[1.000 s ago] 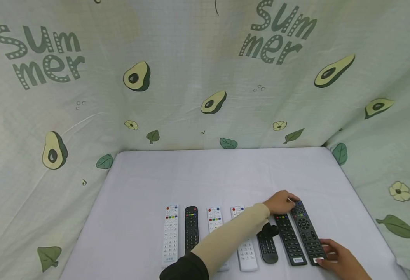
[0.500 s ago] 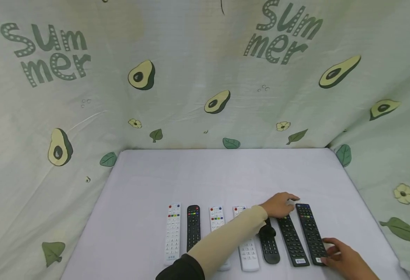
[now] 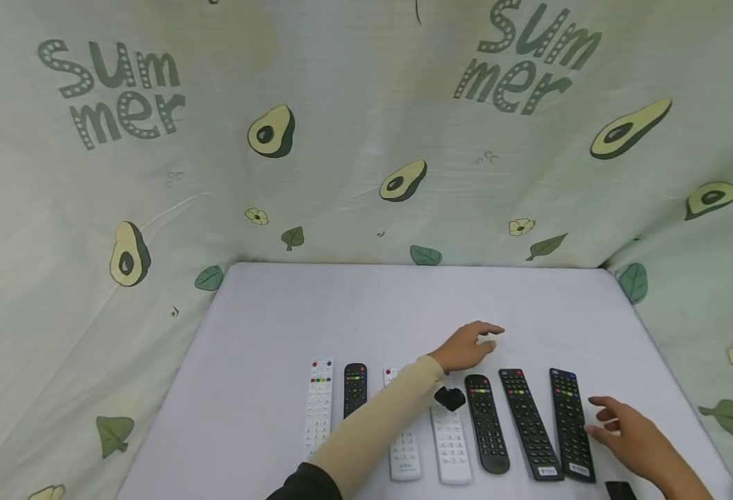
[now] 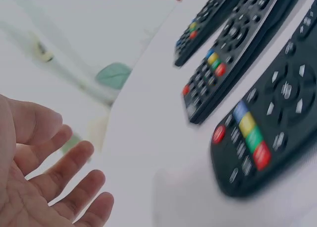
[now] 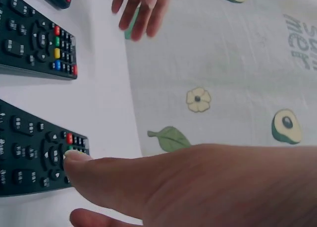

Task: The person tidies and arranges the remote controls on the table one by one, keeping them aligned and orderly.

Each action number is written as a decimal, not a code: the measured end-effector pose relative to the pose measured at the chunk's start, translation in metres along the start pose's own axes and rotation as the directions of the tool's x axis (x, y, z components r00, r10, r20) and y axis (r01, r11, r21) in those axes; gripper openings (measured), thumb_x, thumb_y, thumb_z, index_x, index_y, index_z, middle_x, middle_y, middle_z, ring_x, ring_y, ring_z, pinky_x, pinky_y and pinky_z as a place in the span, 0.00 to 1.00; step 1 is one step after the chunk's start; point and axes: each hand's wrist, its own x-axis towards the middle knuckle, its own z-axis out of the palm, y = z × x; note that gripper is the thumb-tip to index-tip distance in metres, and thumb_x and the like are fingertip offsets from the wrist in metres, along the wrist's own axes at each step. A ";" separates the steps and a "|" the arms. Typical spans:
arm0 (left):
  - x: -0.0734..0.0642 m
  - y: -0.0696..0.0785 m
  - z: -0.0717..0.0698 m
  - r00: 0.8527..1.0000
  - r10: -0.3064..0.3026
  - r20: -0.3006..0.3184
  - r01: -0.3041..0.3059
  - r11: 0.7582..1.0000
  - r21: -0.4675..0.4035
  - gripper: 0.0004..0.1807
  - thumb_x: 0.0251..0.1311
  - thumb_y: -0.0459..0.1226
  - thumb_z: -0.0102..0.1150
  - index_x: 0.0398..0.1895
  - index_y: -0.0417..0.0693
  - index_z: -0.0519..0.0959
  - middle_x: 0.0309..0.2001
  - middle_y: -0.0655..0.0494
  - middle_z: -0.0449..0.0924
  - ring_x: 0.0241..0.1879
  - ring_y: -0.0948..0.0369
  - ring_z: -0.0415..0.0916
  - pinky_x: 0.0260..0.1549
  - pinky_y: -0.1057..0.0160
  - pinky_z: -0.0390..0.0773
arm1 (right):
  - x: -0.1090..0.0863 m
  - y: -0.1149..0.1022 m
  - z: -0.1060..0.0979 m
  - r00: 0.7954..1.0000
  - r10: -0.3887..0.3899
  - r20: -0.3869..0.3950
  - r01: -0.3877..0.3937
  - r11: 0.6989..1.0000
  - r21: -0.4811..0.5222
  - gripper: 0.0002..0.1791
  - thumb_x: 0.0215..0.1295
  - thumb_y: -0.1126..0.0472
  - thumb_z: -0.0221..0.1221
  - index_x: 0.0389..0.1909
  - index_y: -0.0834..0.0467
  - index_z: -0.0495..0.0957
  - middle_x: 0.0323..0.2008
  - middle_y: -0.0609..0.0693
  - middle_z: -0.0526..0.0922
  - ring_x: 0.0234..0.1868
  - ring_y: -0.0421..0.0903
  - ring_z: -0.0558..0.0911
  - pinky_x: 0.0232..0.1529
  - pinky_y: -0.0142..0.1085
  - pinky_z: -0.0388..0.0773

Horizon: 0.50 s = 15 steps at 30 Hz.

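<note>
My left hand (image 3: 469, 345) hovers behind the row of remote controls with fingers loosely extended, holding nothing; its palm and fingers show in the left wrist view (image 4: 54, 172). Below it lie a rounded black remote (image 3: 488, 423) and a straight-edged black remote (image 3: 531, 423). At the right end of the row is another black remote (image 3: 571, 423), with a white label at its near end. My right hand (image 3: 635, 434) is just right of it, fingers relaxed and apart. In the right wrist view the thumb (image 5: 114, 180) overlaps that remote.
Further left lie a white remote (image 3: 319, 399), a black remote (image 3: 355, 389) and two more white remotes, partly hidden by the left sleeve (image 3: 372, 427). A white cloth covers the table (image 3: 341, 305). A printed curtain (image 3: 328, 139) hangs behind and at the sides.
The rightmost remote went from slanted to straighter, farther from its neighbour. My left hand left its top end and moved back left; my right hand let go of its near end and drew off right.
</note>
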 end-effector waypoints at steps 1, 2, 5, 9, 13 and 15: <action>-0.001 -0.002 -0.005 1.000 0.007 -0.015 -0.007 1.000 -0.003 0.21 0.81 0.39 0.51 0.73 0.52 0.76 0.71 0.57 0.76 0.72 0.63 0.71 0.69 0.67 0.70 | 0.002 -0.001 -0.002 1.000 -0.012 -0.006 0.012 1.000 -0.004 0.36 0.66 0.61 0.70 0.61 0.83 0.66 0.43 0.72 0.81 0.46 0.71 0.83 0.45 0.60 0.83; -0.003 -0.004 -0.009 1.000 0.012 -0.027 -0.012 1.000 -0.006 0.21 0.81 0.39 0.50 0.73 0.51 0.76 0.71 0.57 0.76 0.72 0.62 0.71 0.69 0.68 0.70 | 0.005 -0.001 -0.004 1.000 -0.024 -0.014 0.024 1.000 -0.006 0.36 0.66 0.61 0.70 0.62 0.83 0.66 0.43 0.73 0.81 0.47 0.72 0.82 0.45 0.60 0.83; -0.010 -0.008 -0.023 0.998 0.023 -0.062 -0.025 0.999 -0.036 0.21 0.81 0.38 0.50 0.73 0.49 0.76 0.71 0.54 0.76 0.72 0.59 0.71 0.69 0.68 0.69 | 0.012 -0.003 -0.010 0.997 -0.063 -0.052 0.062 0.998 -0.012 0.35 0.67 0.61 0.69 0.62 0.82 0.66 0.45 0.76 0.80 0.48 0.74 0.81 0.46 0.62 0.82; -0.020 -0.015 -0.042 0.994 0.009 -0.108 -0.018 0.996 -0.083 0.22 0.81 0.37 0.50 0.73 0.47 0.75 0.71 0.52 0.76 0.71 0.55 0.72 0.68 0.68 0.71 | 0.022 -0.005 -0.016 0.986 -0.124 -0.116 0.123 0.992 -0.013 0.32 0.67 0.64 0.68 0.61 0.82 0.67 0.46 0.77 0.79 0.48 0.75 0.81 0.45 0.63 0.82; -0.030 -0.023 -0.062 0.985 -0.019 -0.169 -0.007 0.989 -0.148 0.22 0.81 0.36 0.50 0.73 0.44 0.74 0.71 0.50 0.76 0.70 0.53 0.72 0.67 0.66 0.74 | 0.031 -0.007 -0.021 0.973 -0.167 -0.161 0.166 0.986 -0.018 0.30 0.66 0.66 0.67 0.60 0.82 0.67 0.46 0.78 0.79 0.47 0.76 0.81 0.45 0.63 0.82; -0.036 -0.027 -0.071 0.979 -0.032 -0.200 -0.003 0.984 -0.177 0.22 0.81 0.35 0.51 0.73 0.43 0.74 0.71 0.49 0.76 0.70 0.52 0.73 0.67 0.64 0.75 | 0.035 -0.008 -0.024 0.968 -0.182 -0.175 0.180 0.983 -0.022 0.30 0.66 0.67 0.66 0.60 0.82 0.67 0.46 0.78 0.79 0.47 0.76 0.81 0.44 0.64 0.82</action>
